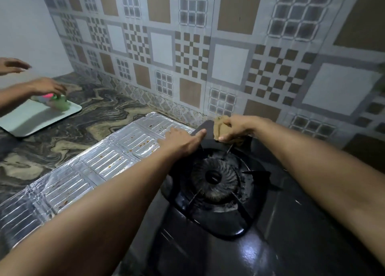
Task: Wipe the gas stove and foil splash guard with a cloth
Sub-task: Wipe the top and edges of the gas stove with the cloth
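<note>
Head view: a brown cloth (221, 127) is bunched and pinched in the right hand (236, 127) at the far rim of the gas stove (291, 223), just right of frame centre. The left hand (183, 139) is laid flat beside it, fingers together and thumb stretched toward the cloth, pressing the far end of the foil guard (87, 167) where it meets the stove; nothing is gripped by it. The guard is seen lying along the stove's left side, running toward the lower left of the frame, its ribbed panels speckled with reddish-brown spots. The burner (213, 176) and its black pan support sit below the hands at centre, dull with residue.

The step in hand appears to be wiping the stove's back corner. It would be done best with the foil kept pinned by the flat hand so it is not creased or dragged, and with the cloth drawn in short strokes away from the burner ring, then along the foil's ribs rather than across them.

At upper left, another person's hands (46, 86) are seen over a white tray (31, 119) on the marbled counter (87, 113). Patterned wall tiles (229, 63) fill the background. No brand, label or writing can be read.
</note>
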`<state>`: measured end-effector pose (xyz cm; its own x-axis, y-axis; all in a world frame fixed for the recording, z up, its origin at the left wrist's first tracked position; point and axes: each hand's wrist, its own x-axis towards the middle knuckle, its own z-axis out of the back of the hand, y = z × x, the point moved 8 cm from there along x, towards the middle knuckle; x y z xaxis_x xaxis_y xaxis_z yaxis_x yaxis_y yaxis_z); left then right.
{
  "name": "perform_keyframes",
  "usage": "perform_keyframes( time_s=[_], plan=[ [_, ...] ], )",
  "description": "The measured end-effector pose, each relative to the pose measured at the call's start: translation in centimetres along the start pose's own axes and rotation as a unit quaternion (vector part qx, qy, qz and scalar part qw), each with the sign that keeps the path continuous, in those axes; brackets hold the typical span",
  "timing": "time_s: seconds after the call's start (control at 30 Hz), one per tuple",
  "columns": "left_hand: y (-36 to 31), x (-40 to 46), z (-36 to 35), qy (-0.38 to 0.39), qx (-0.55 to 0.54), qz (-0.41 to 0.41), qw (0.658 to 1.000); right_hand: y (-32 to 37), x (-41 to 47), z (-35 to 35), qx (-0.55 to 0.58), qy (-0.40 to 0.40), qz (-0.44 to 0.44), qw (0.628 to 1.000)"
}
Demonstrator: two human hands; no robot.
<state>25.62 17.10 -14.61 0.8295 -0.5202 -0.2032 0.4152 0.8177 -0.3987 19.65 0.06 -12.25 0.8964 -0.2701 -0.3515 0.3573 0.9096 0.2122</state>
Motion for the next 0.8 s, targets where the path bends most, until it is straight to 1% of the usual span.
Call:
perform_keyframes(
  time_s=[0.07, 0.13, 0.23, 0.4, 0.5, 0.6, 0.7, 0.8],
  plan=[
    [-0.9, 0.4, 0.2, -0.039, 0.035, -0.008, 0.999, -1.2, -1.8, -0.2, 0.015, 0.015, 0.003, 1.0],
    [-2.3, 0.5, 0.4, -0.069, 0.05, -0.032, 0.996, -2.2, -3.4, -0.6, 0.039, 0.015, -0.019, 0.999],
    [-5.2, 0.0, -0.1, -0.079, 0.055, -0.088, 0.991, -4.2, -5.7, -1.1, 0.055, -0.006, -0.045, 0.997],
    [-11.1, -1.8, -1.9, -0.062, 0.07, -0.171, 0.981, -7.7, -11.2, -1.9, 0.088, -0.006, -0.107, 0.99],
    [-14.8, -3.1, -3.5, -0.044, 0.076, -0.218, 0.972, -10.7, -14.9, -2.8, 0.045, -0.008, -0.173, 0.984],
    [-18.3, -4.9, -5.7, -0.007, 0.078, -0.26, 0.962, -14.4, -19.0, -3.7, 0.035, -0.011, -0.224, 0.974],
    [-20.1, -6.4, -7.6, 0.016, 0.081, -0.285, 0.955, -16.8, -22.9, -4.1, 0.018, 0.011, -0.257, 0.966],
    [-20.6, -7.2, -9.5, 0.044, 0.097, -0.299, 0.948, -17.9, -24.5, -4.7, 0.011, -0.004, -0.282, 0.959]
  ],
)
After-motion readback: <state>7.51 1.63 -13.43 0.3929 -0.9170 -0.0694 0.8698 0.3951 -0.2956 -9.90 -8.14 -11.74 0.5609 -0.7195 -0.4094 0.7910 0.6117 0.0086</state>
